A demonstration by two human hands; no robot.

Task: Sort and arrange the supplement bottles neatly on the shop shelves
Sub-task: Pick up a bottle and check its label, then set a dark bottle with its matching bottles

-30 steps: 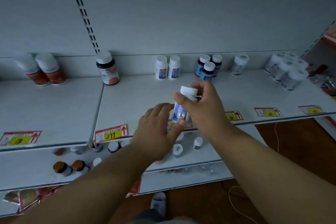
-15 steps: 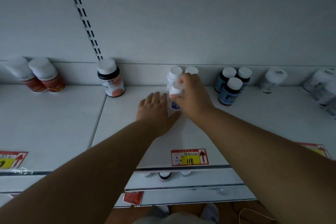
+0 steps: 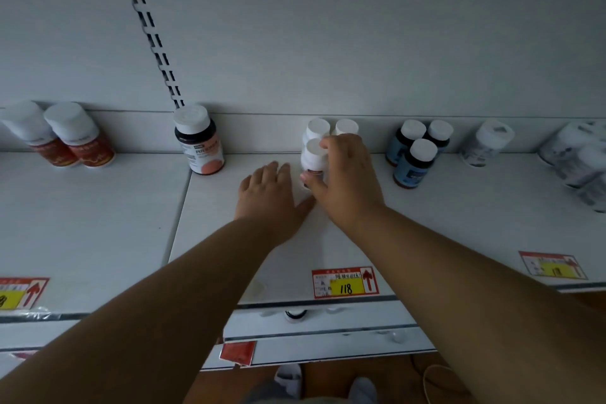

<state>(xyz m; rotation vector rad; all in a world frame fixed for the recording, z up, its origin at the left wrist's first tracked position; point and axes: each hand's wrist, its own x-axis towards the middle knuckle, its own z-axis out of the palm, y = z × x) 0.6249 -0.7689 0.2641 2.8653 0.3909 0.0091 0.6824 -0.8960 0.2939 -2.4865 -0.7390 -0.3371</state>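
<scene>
Well left of the hands, the two red-labelled bottles (image 3: 78, 141) and the dark bottle with the peach label (image 3: 200, 141) stand where they did a second ago. The left hand (image 3: 270, 195) lies flat on the shelf (image 3: 98, 223), fingers spread and holding nothing. Just beside it, the right hand (image 3: 347, 180) grips the small white bottle (image 3: 314, 154), which has come from the shelf's front edge to stand directly before the two matching white bottles (image 3: 331, 128). This placement looks nearly finished. The blue bottles (image 3: 416, 151) stand off right.
</scene>
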